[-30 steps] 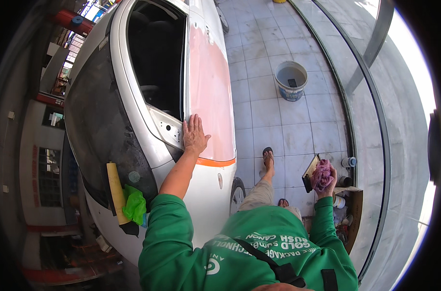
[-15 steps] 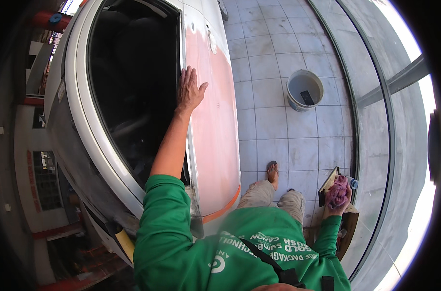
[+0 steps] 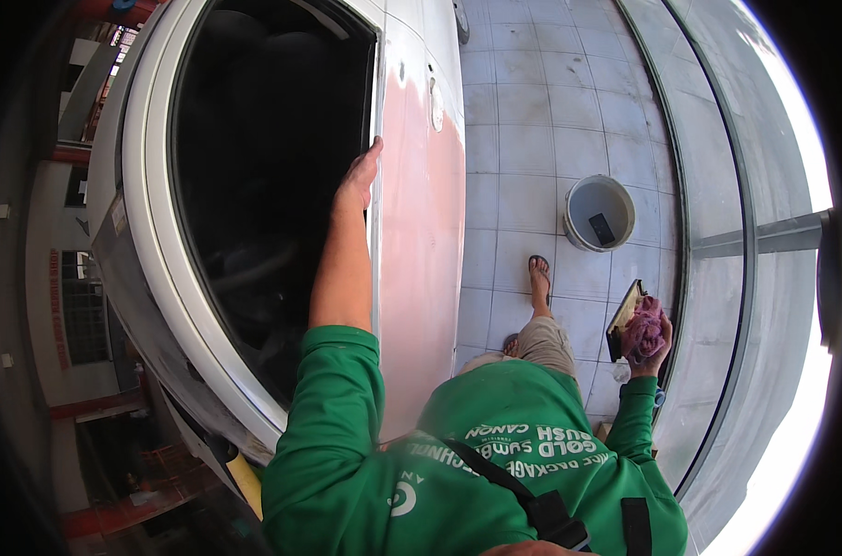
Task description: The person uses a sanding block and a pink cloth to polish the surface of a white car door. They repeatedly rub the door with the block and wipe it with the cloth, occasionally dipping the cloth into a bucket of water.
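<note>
The left hand [image 3: 358, 178], finger spread unclear, hovers at a car door [image 3: 411, 241] while the right hand [image 3: 660, 350], fingers curled, clutches purple cloth [image 3: 642, 327] and a board [image 3: 626, 309], droppable should grip loosen.

Left forearm [image 3: 340, 269] reaches forward, nearly in line with the left wrist [image 3: 349, 202]. Left hand [image 3: 359, 176] is turned edge-on, fingers extended. Right hand [image 3: 660, 347] is closed in a grip; right forearm [image 3: 638, 400] lies behind this grip.

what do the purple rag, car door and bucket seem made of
Purple rag: likely fabric, matte, with crumpled folds. Car door: probably metal, slightly shiny; white and patchy pink coating hides it. Bucket: perhaps plastic, dull, with smooth pale rim.
</note>
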Tool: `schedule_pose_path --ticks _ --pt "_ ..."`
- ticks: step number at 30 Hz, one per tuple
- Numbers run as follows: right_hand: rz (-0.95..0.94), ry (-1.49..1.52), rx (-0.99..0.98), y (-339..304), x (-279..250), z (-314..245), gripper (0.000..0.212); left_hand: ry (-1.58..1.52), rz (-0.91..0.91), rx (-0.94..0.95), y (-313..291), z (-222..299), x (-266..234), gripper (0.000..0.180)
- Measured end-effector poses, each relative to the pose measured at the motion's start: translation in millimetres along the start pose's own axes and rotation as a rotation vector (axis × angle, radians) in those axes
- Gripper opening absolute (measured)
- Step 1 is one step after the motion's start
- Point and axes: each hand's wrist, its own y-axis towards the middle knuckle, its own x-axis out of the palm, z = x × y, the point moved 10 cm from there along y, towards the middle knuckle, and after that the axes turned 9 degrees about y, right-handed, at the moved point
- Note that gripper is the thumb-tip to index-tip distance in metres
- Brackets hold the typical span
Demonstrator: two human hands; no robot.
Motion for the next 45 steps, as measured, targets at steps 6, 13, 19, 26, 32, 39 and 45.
schedule_pose_path --ticks 6,13,19,26,32,39,45 --pt "-0.111 -0.085 0.133 129.1 98.1 29.1 0.053 0.284 0.129 0.013 -1.6 1.7 -8.2 0.09" --pt "-0.191 -0.271 0.421 216.8 202.3 80.8 0.052 0.735 0.558 0.202 -72.1 1.3 -5.5 0.058" --pt "-0.324 -0.638 0.6 282.5 287.7 111.7 0.051 0.78 0.639 0.156 -178.2 -60.1 -8.0 0.054" --pt "-0.312 -1.171 0.917 403.2 362.8 153.8 0.043 0.89 0.927 0.019 -196.8 -65.4 -8.6 0.051" --pt "-0.254 -1.812 1.142 507.5 409.5 163.1 0.03 0.839 1.075 -0.074 -202.8 -56.3 -20.6 0.052" --pt "-0.367 -2.161 1.144 597.5 492.6 179.6 0.028 0.665 1.76 -0.567 -285.5 -76.0 4.5 0.089" --pt "-0.62 -2.397 1.278 700.2 558.3 260.1 0.027 -0.916 2.591 -0.65 -280.5 -230.0 80.2 0.091"
